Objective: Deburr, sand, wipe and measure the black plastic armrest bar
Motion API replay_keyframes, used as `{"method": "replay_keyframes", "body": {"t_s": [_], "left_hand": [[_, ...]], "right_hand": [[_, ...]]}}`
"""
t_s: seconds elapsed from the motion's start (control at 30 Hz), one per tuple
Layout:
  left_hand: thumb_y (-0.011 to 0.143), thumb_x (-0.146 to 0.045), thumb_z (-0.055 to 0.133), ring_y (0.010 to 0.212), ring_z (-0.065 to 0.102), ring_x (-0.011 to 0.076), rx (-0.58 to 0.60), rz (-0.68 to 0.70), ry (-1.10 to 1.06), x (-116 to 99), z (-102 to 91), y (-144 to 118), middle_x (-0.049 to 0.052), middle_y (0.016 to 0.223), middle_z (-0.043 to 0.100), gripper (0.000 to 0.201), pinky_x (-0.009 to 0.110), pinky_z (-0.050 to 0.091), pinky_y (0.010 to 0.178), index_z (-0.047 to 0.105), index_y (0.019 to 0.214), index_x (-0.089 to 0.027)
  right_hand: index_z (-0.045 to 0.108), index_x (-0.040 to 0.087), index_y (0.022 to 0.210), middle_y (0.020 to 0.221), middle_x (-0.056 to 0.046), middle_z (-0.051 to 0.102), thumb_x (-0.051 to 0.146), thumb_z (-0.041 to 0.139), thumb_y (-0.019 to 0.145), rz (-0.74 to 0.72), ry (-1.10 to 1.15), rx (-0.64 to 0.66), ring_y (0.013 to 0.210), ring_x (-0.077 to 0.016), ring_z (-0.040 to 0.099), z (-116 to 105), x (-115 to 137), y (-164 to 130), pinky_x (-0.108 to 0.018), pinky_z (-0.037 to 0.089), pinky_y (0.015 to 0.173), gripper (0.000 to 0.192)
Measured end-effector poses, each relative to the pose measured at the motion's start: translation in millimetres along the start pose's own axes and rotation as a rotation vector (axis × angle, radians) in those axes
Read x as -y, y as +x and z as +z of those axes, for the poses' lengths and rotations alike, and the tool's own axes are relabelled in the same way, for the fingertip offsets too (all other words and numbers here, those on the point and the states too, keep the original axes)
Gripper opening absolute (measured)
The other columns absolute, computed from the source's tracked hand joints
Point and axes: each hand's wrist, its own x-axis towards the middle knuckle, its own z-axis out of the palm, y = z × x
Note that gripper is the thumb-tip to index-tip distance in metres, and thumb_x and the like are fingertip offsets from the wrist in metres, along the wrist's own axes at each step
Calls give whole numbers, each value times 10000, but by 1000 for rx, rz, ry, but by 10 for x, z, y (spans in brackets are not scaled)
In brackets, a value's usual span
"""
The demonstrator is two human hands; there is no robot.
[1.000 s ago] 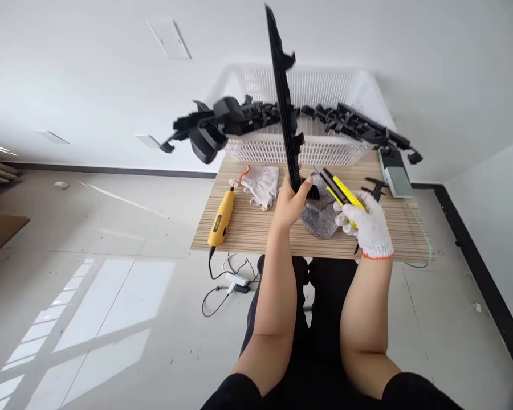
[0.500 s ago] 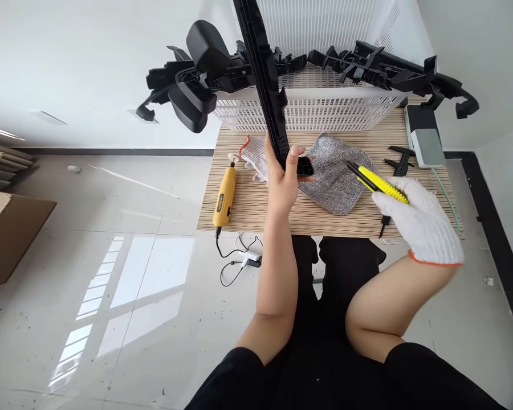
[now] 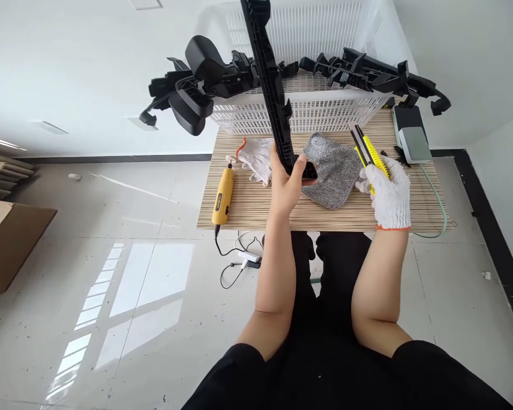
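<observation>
Since half a second ago the gloved right hand (image 3: 388, 192) has swung back in from the right edge of the table to a spot just right of the grey cloth (image 3: 331, 168), and the yellow utility knife (image 3: 369, 155) it carries now points up and away instead of off to the left. The bare left hand has barely shifted, and the long strip it holds stands at much the same tilt.

Nearest the camera are the person's black-clad lap and two bare forearms reaching forward. The left hand (image 3: 288, 185) is closed around the lower end of a long black plastic strip (image 3: 270, 85), thumb on the right side of it; the strip rises steeply, leaning slightly left, and runs out of the top of the view. The right hand, in a white knit glove with an orange cuff, is curled shut around the knife's handle.

On the striped wooden table (image 3: 256, 208) the grey cloth lies between the hands. Left of the strip lies a spare white glove (image 3: 255, 159), and further left a yellow rotary tool (image 3: 223, 195) whose cord drops off the near edge. At the far right stands a grey box (image 3: 411, 135).

At the back sits a white slatted basket (image 3: 325, 108), with black moulded parts (image 3: 205, 85) lying across its rim.
</observation>
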Motion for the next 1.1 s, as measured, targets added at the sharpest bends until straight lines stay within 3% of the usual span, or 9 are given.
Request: {"method": "replay_keyframes", "body": {"t_s": [0.1, 0.2, 0.4, 0.57, 0.7, 0.83, 0.93, 1.07, 1.1], "left_hand": [[891, -707, 505, 1021, 694, 252, -37, -7, -23, 23, 28, 35, 50, 979, 643, 706, 361, 625, 724, 334, 1508, -409], [903, -765, 374, 951, 702, 227, -61, -32, -59, 28, 21, 71, 43, 919, 643, 707, 329, 615, 698, 366, 1502, -389], [980, -689, 226, 806, 688, 181, 19, -19, -135, -2, -15, 78, 11, 833, 598, 620, 289, 597, 595, 341, 1510, -387], [950, -743, 199, 904, 692, 212, 14, -32, -118, 21, -29, 95, 22, 835, 611, 669, 314, 591, 630, 329, 1511, -403], [940, -765, 182, 1034, 672, 220, 21, -26, -142, 33, -26, 102, 23, 879, 641, 687, 359, 606, 729, 315, 1516, -416], [927, -776, 231, 1032, 671, 235, 37, -4, -164, 18, -30, 90, 35, 890, 639, 699, 362, 618, 706, 352, 1497, -391], [926, -777, 202, 978, 687, 229, 30, -29, -172, 12, -43, 89, 41, 876, 617, 705, 341, 618, 695, 360, 1492, -388], [892, -818, 199, 933, 691, 219, 23, -51, -154, 15, -53, 100, 38, 871, 594, 761, 332, 611, 711, 341, 1503, -388], [879, -833, 200, 930, 688, 219, 18, -49, -144, 14, -51, 102, 37, 868, 593, 784, 333, 609, 714, 338, 1507, -386]], "right_hand": [[639, 247, 1116, 769, 16, 669, 351, 698, 799, 109, 175, 246, 486, -75, 469, -7, -2, -50, -233, 292, 439, 339], [702, 231, 1076, 749, -4, 685, 313, 751, 719, 197, 124, 469, 472, -68, 435, -38, 26, -99, -220, 247, 425, 370], [753, 206, 1017, 721, -9, 656, 287, 801, 668, 218, 23, 372, 514, -62, 450, 5, -3, -70, -206, 300, 442, 362], [746, 229, 1095, 730, 4, 641, 344, 774, 712, 177, 30, 273, 515, -59, 438, 10, -18, -52, -203, 312, 437, 401], [767, 194, 1085, 716, -7, 645, 307, 827, 662, 254, 12, 404, 508, -55, 435, 6, -9, -61, -210, 324, 446, 442], [785, 176, 1013, 670, -8, 625, 321, 780, 702, 204, 36, 299, 488, -56, 411, 28, -4, -105, -213, 275, 425, 344], [786, 176, 972, 650, -5, 615, 311, 796, 676, 258, 21, 343, 486, -62, 412, 34, -1, -171, -216, 265, 421, 326], [772, 214, 947, 680, 1, 616, 363, 773, 710, 212, 92, 152, 491, -63, 422, -8, -1, -221, -216, 280, 427, 280], [770, 217, 935, 682, -1, 619, 368, 772, 708, 214, 93, 156, 492, -64, 425, -21, 0, -220, -216, 280, 426, 272]]}}
